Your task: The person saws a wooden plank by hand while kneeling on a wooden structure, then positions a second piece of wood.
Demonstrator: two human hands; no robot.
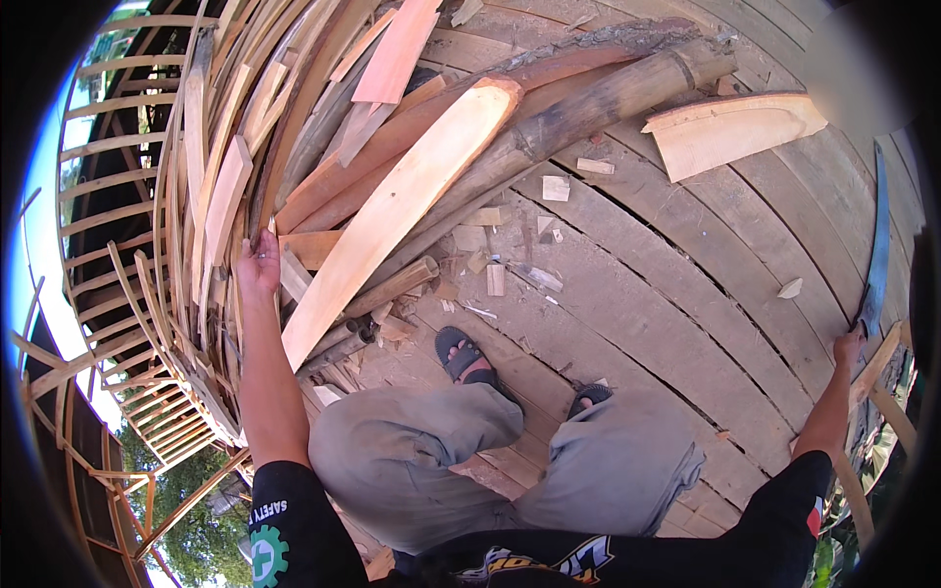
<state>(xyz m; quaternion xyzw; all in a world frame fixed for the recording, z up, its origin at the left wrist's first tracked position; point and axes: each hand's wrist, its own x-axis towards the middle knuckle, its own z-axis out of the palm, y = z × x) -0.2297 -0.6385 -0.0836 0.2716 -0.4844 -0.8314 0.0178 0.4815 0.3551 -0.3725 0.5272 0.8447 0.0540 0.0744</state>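
My left hand (260, 263) reaches out to the wood pile, palm partly showing and fingers loosely apart at the lower end of a curved brown plank (284, 147). Whether the fingertips touch the plank, I cannot tell. Far out on the right, my right hand (849, 347) is closed round the handle end of a handsaw (878, 235). Its long bluish blade points away from me. Between my arms and closest to the left one, a wide pale slab with bark edges (402, 216) lies slanted over other timber.
Round poles (588, 103) lie behind the slab. A short pale board (735, 134) rests at the far right on the plank floor (676, 294). Offcuts (556, 188) are scattered near my sandalled feet (469, 358). Slatted wooden framing (113, 181) rises at the left.
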